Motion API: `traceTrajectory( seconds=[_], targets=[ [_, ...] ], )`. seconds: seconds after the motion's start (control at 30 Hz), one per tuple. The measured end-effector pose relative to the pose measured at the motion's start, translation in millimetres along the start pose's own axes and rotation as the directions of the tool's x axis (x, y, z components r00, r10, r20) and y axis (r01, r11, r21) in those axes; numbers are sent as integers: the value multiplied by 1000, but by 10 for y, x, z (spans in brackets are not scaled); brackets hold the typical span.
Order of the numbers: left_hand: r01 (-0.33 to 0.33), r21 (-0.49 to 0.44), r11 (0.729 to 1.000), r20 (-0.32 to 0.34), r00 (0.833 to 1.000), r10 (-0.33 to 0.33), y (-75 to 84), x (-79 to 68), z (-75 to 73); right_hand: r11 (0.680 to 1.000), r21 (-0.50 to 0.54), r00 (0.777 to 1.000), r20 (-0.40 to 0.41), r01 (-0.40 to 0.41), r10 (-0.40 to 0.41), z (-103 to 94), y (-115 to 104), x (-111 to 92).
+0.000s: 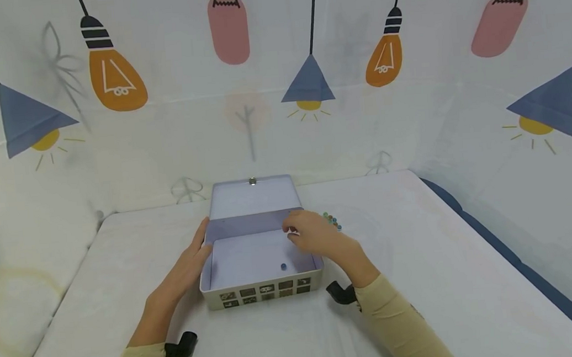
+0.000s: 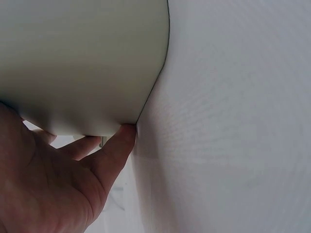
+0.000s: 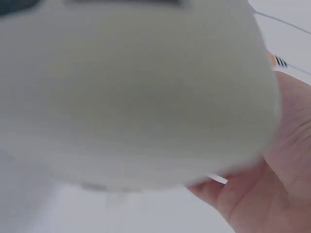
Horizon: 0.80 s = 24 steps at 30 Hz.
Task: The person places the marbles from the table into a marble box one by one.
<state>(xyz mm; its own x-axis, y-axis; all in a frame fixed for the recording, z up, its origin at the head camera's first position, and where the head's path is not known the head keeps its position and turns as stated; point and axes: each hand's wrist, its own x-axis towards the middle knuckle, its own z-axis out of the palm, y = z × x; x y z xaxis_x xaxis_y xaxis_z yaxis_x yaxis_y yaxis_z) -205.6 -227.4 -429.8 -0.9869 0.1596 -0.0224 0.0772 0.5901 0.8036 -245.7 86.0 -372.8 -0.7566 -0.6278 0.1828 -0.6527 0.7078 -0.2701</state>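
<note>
A light tin box (image 1: 262,282) with a row of small dark pictures on its front sits on the table, its hinged lid (image 1: 254,197) raised at the back. Inside lies one small blue marble (image 1: 283,266), near the front right. My left hand (image 1: 185,271) rests against the box's left side, and its fingertips (image 2: 124,136) touch the wall in the left wrist view. Over the box's right part hovers my right hand (image 1: 315,234), fingers bent, with a gap between thumb and fingers; I see nothing held there. The box wall (image 3: 146,97) hides its fingertips in the right wrist view.
Several coloured marbles (image 1: 332,220) lie together on the white-covered table (image 1: 396,259), just beyond the right hand. A pale cloth wall (image 1: 188,135) printed with lamps and bulbs stands behind the table. Each wrist carries a black mount (image 1: 180,346).
</note>
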Motion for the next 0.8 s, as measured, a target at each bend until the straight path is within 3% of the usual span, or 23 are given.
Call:
traceTrajectory(
  seconds=[0.17, 0.47, 0.67, 0.8],
  targets=[
    [11, 8, 1000, 0, 1000, -11, 11, 6, -13, 1000, 14, 994, -106, -23, 24, -145, 131, -26],
    [8, 14, 1000, -6, 1000, -8, -2, 12, -15, 999, 34, 978, -206, -34, 40, -257, 354, -69],
    [2, 7, 1000, -7, 1000, -2, -17, 15, -8, 996, 45, 977, -196, -82, 89, -253, 514, -89],
    [3, 3, 1000, -6, 1000, -3, -19, 14, -4, 987, 60, 979, -131, -147, 154, -237, 624, -102]
  ],
)
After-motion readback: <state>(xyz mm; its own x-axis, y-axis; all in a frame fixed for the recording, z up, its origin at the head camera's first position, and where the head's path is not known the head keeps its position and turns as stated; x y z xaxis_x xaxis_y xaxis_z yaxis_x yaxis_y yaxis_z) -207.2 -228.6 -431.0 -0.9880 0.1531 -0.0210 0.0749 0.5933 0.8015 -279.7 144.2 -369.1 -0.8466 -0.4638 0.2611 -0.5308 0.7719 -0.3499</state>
